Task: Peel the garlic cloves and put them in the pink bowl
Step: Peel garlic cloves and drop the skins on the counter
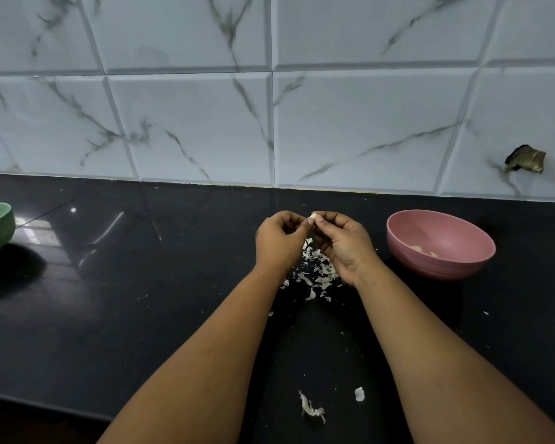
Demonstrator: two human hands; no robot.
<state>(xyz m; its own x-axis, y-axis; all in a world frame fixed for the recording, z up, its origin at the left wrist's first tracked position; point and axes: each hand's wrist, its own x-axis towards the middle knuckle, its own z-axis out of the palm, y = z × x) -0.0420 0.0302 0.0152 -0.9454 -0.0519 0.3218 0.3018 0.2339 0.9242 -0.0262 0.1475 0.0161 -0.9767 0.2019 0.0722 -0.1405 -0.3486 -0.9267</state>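
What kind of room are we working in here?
Most likely a home kitchen: black countertop, marble-look tiled wall, bowls either side, and garlic peels below the hands.

Dim, cool-toned light. Glare patches on the glossy black surface [77, 315] at left (window-like reflection). Wide-angle bending at edges.

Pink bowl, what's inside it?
Inside the pink bowl, a few pale peeled garlic pieces lie at the bottom. Its near wall hides part of the floor.
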